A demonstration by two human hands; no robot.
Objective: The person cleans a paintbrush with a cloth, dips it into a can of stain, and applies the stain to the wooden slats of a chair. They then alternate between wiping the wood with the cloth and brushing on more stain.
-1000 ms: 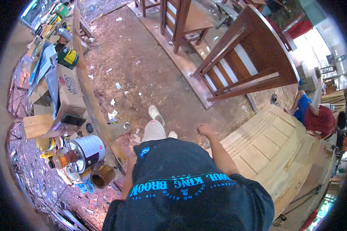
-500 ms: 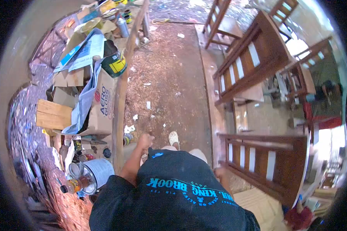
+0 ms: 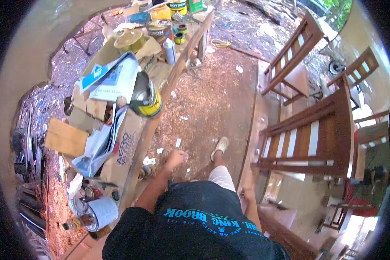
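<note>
My left hand swings out in front of my body over the dirt floor, holding nothing. Its fingers look loosely bent and a little apart. Nearest to it is the edge of the long workbench, apart from the hand. My right hand hangs low beside my black shirt, close to the wooden chairs on that side; its fingers are too small and blurred to read. One foot in a light clog is stretched forward on the floor.
On the bench stand a cardboard box, a dark paint can with a yellow label, a spray can and several more cans. Brown wooden chairs line the right side. Scraps of paper lie on the floor.
The view has moved forward and turned, so bench and chairs have shifted. My left hand has swung farther forward, and the clogged foot has stepped ahead.
</note>
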